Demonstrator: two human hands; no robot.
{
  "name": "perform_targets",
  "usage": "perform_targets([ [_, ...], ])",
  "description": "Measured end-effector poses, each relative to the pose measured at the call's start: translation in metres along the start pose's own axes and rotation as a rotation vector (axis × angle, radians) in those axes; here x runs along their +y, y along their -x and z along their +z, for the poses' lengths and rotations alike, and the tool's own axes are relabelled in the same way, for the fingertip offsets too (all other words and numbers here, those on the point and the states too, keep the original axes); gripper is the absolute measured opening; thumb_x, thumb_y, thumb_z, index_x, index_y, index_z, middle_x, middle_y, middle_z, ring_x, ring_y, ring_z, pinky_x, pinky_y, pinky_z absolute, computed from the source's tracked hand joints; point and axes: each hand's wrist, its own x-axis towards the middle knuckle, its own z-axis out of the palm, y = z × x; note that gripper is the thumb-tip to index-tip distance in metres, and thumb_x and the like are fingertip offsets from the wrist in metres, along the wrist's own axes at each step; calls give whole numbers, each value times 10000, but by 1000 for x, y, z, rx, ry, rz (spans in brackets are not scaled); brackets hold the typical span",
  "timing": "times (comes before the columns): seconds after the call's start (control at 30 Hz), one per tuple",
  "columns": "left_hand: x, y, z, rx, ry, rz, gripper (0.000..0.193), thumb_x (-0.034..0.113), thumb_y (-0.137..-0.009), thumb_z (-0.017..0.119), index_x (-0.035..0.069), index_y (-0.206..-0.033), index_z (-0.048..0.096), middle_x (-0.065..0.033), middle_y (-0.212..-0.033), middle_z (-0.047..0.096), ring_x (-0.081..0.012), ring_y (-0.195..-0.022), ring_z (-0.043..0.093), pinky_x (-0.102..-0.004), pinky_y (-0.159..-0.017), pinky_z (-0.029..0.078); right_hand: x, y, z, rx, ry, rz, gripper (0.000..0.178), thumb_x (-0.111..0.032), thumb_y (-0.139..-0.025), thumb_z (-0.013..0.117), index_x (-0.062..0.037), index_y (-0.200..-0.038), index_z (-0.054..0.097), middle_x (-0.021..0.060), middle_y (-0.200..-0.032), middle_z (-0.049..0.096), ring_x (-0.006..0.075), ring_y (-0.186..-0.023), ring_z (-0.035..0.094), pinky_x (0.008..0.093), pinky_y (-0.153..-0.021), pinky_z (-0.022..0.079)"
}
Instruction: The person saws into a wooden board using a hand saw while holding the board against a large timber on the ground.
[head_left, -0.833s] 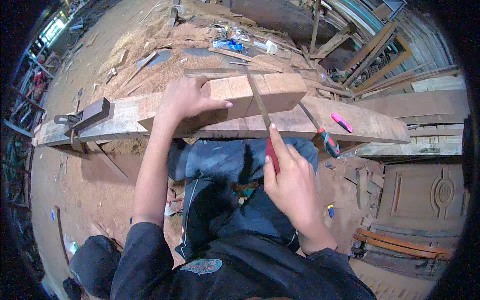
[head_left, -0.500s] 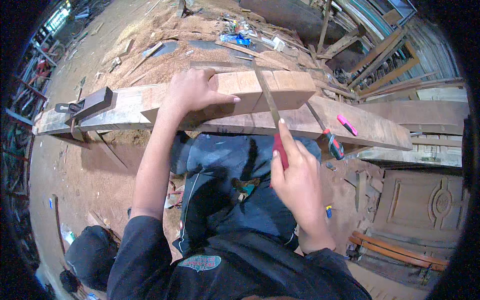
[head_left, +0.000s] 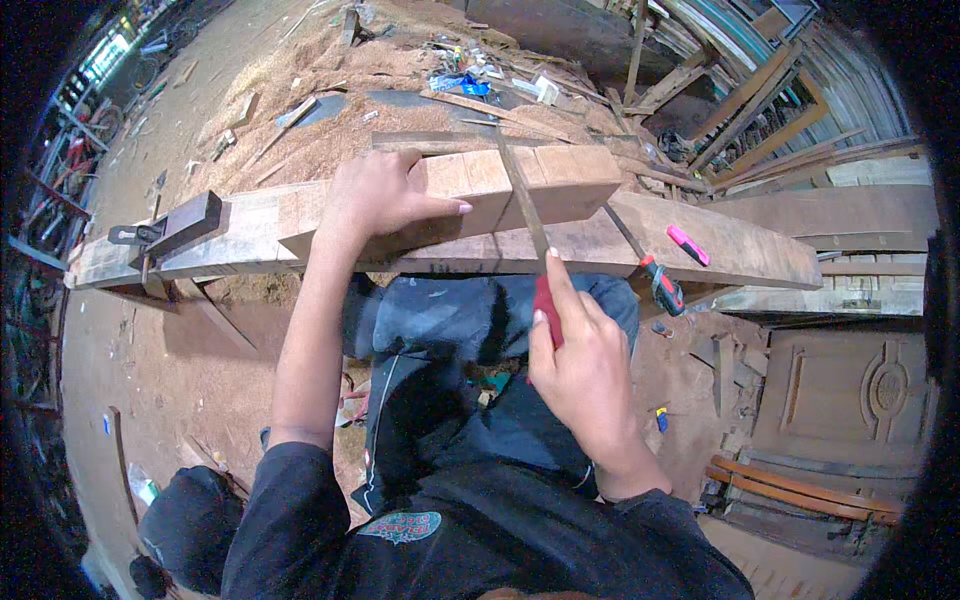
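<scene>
My left hand (head_left: pixel 380 197) presses down on the left part of a thick wooden block (head_left: pixel 560 190), its thumb along the near top edge and the fingers over the far side. Several thin lines cross the block's top. In my right hand (head_left: pixel 583 345) is the red handle of a hand saw (head_left: pixel 522 195), the index finger stretched along it. Seen nearly edge-on, the narrow blade lies across the block's top, right of my left hand. How deep it sits in the wood I cannot tell. The block rests on a long beam (head_left: pixel 735 235) in front of my knees.
A dark hand plane (head_left: pixel 180 226) sits on the beam's left end. Right of the block lie a red-and-black-handled screwdriver (head_left: pixel 660 285) and a pink marker (head_left: pixel 688 245). Sawdust and wood scraps (head_left: pixel 285 130) cover the floor beyond. A carved wooden panel (head_left: pixel 835 400) stands at the right.
The saw and my right hand have shifted slightly toward me and to the left. My left hand keeps its hold on the block; the whole view has moved a little.
</scene>
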Motion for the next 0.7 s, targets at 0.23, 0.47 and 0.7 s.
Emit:
perform_targets([
  [0.23,6,0,-3,-10,-24,1,1017,942,-673,672,47,-1145,775,-246,-936,775,-437,-946,760,-551,-858,593,2,7,-3,13,-44,32,605,-137,-955,630,29,-1523,505,270,-944,695,460,-840,718,553,-763,597],
  [0.47,0,3,-1,28,-29,6,1006,941,-680,670,48,-1131,776,-246,-933,773,-437,-952,760,-555,-855,594,-5,13,-11,-27,-55,43,620,-127,-953,627,26,-1539,493,265,-941,694,450,-827,716,545,-760,594],
  [0.7,4,0,-5,-31,-21,-13,1092,976,-647,653,30,-1181,770,-264,-932,777,-431,-961,770,-549,-871,608,-1,17,-12,48,-127,17,623,-101,-934,649,12,-1531,512,260,-954,696,438,-840,718,532,-765,593],
])
